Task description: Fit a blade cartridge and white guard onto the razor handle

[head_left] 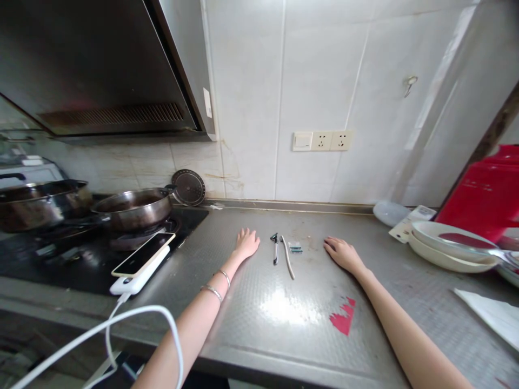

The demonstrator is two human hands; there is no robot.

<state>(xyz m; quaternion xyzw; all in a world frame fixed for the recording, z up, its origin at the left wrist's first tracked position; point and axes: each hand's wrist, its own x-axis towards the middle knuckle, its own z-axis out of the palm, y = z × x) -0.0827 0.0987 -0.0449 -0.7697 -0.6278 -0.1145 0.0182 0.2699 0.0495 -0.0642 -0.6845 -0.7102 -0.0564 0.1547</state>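
My left hand (247, 243) lies palm down on the metal counter, fingers stretched out and holding nothing. Just right of it is a razor (276, 249) with a dark head and a silvery handle. Beside the razor lies a thin, slightly bent, pale stick (287, 257), whose kind I cannot make out. A small clear piece with dark teal strips (295, 247) sits right of the stick; it is too small to name. My right hand (341, 253) rests flat on the counter farther right, also holding nothing, its fingers extended. Neither hand touches these things.
Two metal pots (135, 209) stand on the black stove at left. A phone (144, 254) and white power bank with a cable overlap the stove's edge. Red scraps (344, 316) mark the counter's front. White bowls (450, 254) and a red container (482, 194) stand right.
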